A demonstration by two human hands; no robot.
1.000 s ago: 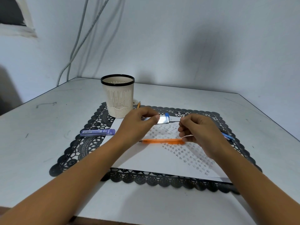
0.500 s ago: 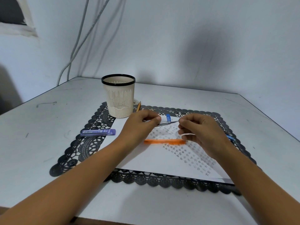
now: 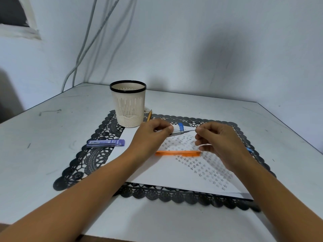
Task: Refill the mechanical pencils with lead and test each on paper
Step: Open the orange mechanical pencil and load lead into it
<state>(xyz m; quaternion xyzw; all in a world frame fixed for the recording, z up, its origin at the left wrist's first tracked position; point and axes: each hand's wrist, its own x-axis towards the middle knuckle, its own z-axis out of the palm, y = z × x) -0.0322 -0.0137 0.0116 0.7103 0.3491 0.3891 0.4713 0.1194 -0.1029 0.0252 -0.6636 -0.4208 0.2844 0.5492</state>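
Left hand point(image 3: 153, 135) grip: fingers curled round the barrel of the pencil point(image 3: 181, 132), held level just above the paper point(image 3: 157, 172) with the tip toward 3 o'clock. Right hand point(image 3: 220, 142) grip: thumb and forefinger pinched on that tip, any lead there too fine to see; judged a two-handed hold so a thin lead can be fed without snapping. Pencil slim, silvery, blue clip uppermost; outward, orange pencil point(image 3: 178, 153) flat on the paper at 6 o'clock of the hands, lead case point(image 3: 105, 143) at 9, cup point(image 3: 128, 105) at 11.
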